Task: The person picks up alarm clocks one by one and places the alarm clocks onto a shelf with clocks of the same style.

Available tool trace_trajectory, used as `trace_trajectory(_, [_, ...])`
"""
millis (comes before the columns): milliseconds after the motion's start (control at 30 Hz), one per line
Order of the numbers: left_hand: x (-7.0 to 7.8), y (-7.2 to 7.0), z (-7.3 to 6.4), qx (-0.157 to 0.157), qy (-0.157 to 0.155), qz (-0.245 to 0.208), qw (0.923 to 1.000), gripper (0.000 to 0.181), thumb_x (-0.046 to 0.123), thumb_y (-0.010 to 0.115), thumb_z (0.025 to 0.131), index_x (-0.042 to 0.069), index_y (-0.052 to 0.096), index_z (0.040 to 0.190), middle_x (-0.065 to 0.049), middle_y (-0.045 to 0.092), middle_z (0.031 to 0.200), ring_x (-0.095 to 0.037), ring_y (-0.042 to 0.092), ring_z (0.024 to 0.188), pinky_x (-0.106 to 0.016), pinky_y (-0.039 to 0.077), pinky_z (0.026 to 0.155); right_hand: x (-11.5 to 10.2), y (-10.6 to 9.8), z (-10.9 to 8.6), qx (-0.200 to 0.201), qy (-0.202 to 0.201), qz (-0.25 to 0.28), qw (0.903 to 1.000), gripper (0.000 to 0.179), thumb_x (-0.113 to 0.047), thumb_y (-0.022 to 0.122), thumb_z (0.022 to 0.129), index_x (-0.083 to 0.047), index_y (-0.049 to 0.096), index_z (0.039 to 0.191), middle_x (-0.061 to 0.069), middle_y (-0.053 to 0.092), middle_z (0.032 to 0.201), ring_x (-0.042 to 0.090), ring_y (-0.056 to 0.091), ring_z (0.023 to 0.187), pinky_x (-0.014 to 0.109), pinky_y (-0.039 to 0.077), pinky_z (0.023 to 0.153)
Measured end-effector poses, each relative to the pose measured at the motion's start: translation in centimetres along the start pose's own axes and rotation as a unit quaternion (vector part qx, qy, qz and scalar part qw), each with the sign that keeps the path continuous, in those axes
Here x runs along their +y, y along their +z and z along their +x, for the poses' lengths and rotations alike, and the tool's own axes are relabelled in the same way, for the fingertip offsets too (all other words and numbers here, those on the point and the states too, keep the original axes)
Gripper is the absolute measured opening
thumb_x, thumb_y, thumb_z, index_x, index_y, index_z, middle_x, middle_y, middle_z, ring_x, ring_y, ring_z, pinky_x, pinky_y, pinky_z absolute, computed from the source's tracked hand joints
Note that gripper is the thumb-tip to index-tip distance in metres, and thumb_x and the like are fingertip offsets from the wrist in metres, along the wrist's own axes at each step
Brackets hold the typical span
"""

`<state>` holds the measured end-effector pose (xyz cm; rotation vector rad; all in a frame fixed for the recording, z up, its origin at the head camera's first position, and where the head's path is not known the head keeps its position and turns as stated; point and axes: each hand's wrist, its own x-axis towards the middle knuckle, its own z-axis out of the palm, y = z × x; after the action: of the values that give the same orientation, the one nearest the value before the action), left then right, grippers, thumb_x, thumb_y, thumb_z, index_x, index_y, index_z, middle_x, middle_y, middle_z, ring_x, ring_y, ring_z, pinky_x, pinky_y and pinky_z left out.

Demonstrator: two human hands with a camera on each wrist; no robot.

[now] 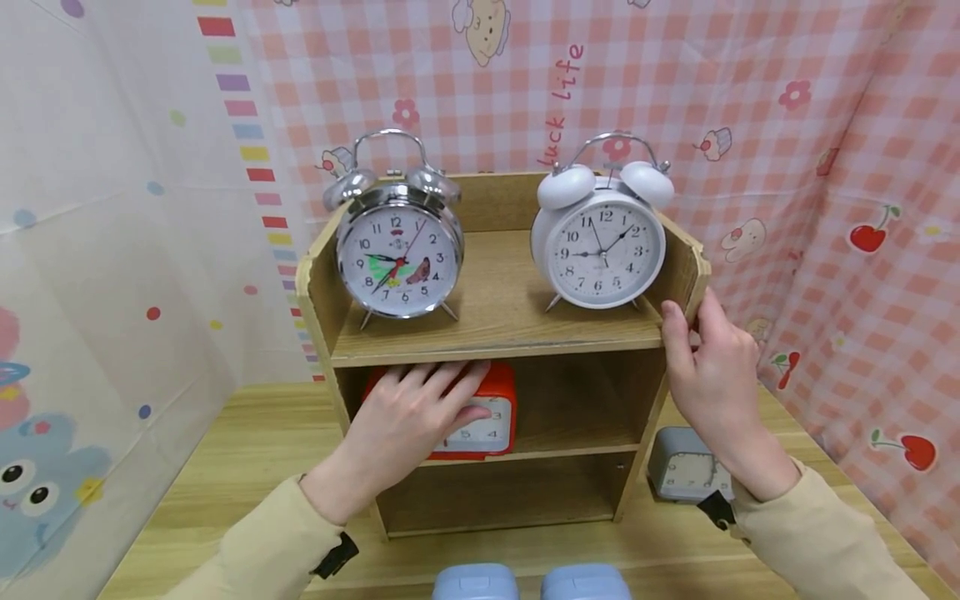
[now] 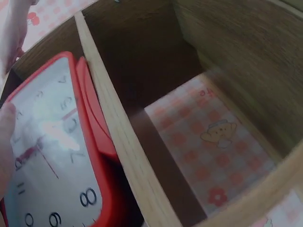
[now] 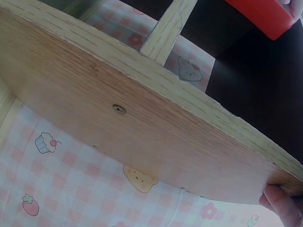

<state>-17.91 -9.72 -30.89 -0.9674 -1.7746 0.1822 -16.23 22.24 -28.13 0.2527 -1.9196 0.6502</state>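
A small wooden shelf unit (image 1: 501, 337) stands on the table. My left hand (image 1: 405, 417) holds a red square clock (image 1: 504, 385) in its middle compartment, fingers over the top and thumb across the white face. In the left wrist view the red clock (image 2: 57, 137) stands on the shelf board, its far side hidden. My right hand (image 1: 712, 375) grips the unit's right side panel near the upper board, thumb at the front edge. That side panel (image 3: 142, 127) fills much of the right wrist view.
On the top board stand a silver twin-bell alarm clock (image 1: 400, 262) and a white one (image 1: 603, 254). A grey clock (image 1: 686, 467) sits on the table, right of the unit. Two light-blue objects (image 1: 476, 582) show at the front edge. Patterned cloth (image 1: 480, 100) hangs behind.
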Motion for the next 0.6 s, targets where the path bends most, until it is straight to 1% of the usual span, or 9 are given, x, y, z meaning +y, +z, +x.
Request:
trace_trajectory(100, [0.1, 0.1, 0.0, 0.002, -0.007, -0.007, 0.9999, 0.055, 0.047, 0.031, 0.115, 0.014, 0.074, 0.127, -0.002, 0.078, 0.114, -0.021, 0.074, 0.088, -0.031, 0.059, 0.066, 0.0, 0.0, 0.0, 0.002, 0.0, 0.002, 1.0, 0.023, -0.015, 0.058, 0.103, 0.004, 0.058, 0.091, 0.007, 0.043, 0.057, 0.013, 0.036, 0.055, 0.023, 0.026, 0.051])
trace_trajectory(200, [0.2, 0.2, -0.1, 0.009, -0.011, -0.017, 0.9998, 0.055, 0.044, 0.029, 0.115, 0.014, 0.074, 0.124, -0.001, 0.078, 0.113, -0.021, 0.073, 0.09, -0.031, 0.059, 0.066, 0.0, 0.1, -0.1, 0.001, 0.0, 0.002, 1.0, 0.023, -0.015, 0.058, 0.103, 0.004, 0.058, 0.091, 0.007, 0.044, 0.056, 0.013, 0.037, 0.054, 0.023, 0.027, 0.051])
trace_trajectory(267, [0.2, 0.3, -0.3, 0.016, -0.01, -0.023, 0.9995, 0.051, 0.043, 0.032, 0.115, 0.014, 0.074, 0.123, -0.001, 0.079, 0.113, -0.021, 0.074, 0.093, -0.032, 0.06, 0.068, 0.0, 0.1, -0.1, 0.0, -0.001, 0.001, 1.0, 0.023, -0.014, 0.058, 0.103, 0.004, 0.058, 0.091, 0.008, 0.045, 0.056, 0.013, 0.037, 0.054, 0.023, 0.028, 0.051])
trace_trajectory(333, [0.1, 0.3, -0.6, 0.018, -0.007, -0.025, 0.9995, 0.042, 0.042, 0.043, 0.113, 0.014, 0.073, 0.124, -0.001, 0.079, 0.114, -0.021, 0.075, 0.096, -0.032, 0.061, 0.071, 0.0, 0.1, -0.1, -0.001, -0.002, 0.0, 1.0, 0.022, -0.013, 0.058, 0.103, 0.005, 0.058, 0.091, 0.009, 0.046, 0.056, 0.013, 0.038, 0.053, 0.023, 0.028, 0.05])
trace_trajectory(400, [0.1, 0.3, -1.0, 0.01, -0.004, -0.026, 0.9996, 0.04, 0.045, 0.061, 0.105, 0.015, 0.072, 0.127, -0.001, 0.079, 0.118, -0.022, 0.075, 0.101, -0.034, 0.062, 0.075, 0.0, 0.1, 0.0, -0.002, -0.004, 0.0, 1.0, 0.021, -0.012, 0.058, 0.103, 0.005, 0.058, 0.091, 0.01, 0.046, 0.056, 0.012, 0.039, 0.053, 0.023, 0.029, 0.05])
trace_trajectory(433, [0.1, 0.3, -1.1, 0.002, -0.002, -0.023, 0.9997, 0.047, 0.05, 0.069, 0.098, 0.015, 0.07, 0.13, -0.001, 0.079, 0.12, -0.023, 0.075, 0.104, -0.035, 0.062, 0.078, 0.0, 0.1, 0.0, -0.002, -0.004, 0.002, 1.0, 0.021, -0.012, 0.058, 0.103, 0.005, 0.058, 0.091, 0.01, 0.046, 0.056, 0.012, 0.038, 0.053, 0.022, 0.029, 0.05])
trace_trajectory(500, [0.0, 0.2, -1.4, -0.018, -0.001, -0.018, 0.9997, 0.071, 0.06, 0.082, 0.083, 0.015, 0.067, 0.136, -0.002, 0.076, 0.126, -0.024, 0.073, 0.108, -0.037, 0.061, 0.084, 0.0, 0.1, 0.0, -0.002, -0.003, 0.003, 1.0, 0.022, -0.013, 0.058, 0.103, 0.006, 0.058, 0.092, 0.009, 0.046, 0.056, 0.009, 0.037, 0.053, 0.022, 0.028, 0.049])
trace_trajectory(533, [0.1, 0.1, -1.5, -0.028, -0.002, -0.017, 0.9995, 0.084, 0.065, 0.085, 0.075, 0.015, 0.064, 0.138, -0.003, 0.075, 0.129, -0.025, 0.072, 0.11, -0.039, 0.061, 0.085, 0.0, 0.0, 0.0, -0.001, -0.004, 0.005, 1.0, 0.022, -0.013, 0.058, 0.103, 0.006, 0.058, 0.092, 0.009, 0.045, 0.056, 0.008, 0.036, 0.053, 0.021, 0.028, 0.049])
trace_trajectory(600, [0.2, 0.1, -1.8, -0.042, -0.007, -0.014, 0.999, 0.1, 0.072, 0.087, 0.066, 0.015, 0.06, 0.142, -0.004, 0.071, 0.132, -0.026, 0.069, 0.11, -0.041, 0.059, 0.087, 0.0, 0.0, 0.0, 0.0, -0.003, 0.007, 1.0, 0.022, -0.013, 0.058, 0.104, 0.006, 0.058, 0.092, 0.009, 0.045, 0.056, 0.007, 0.035, 0.054, 0.02, 0.027, 0.049])
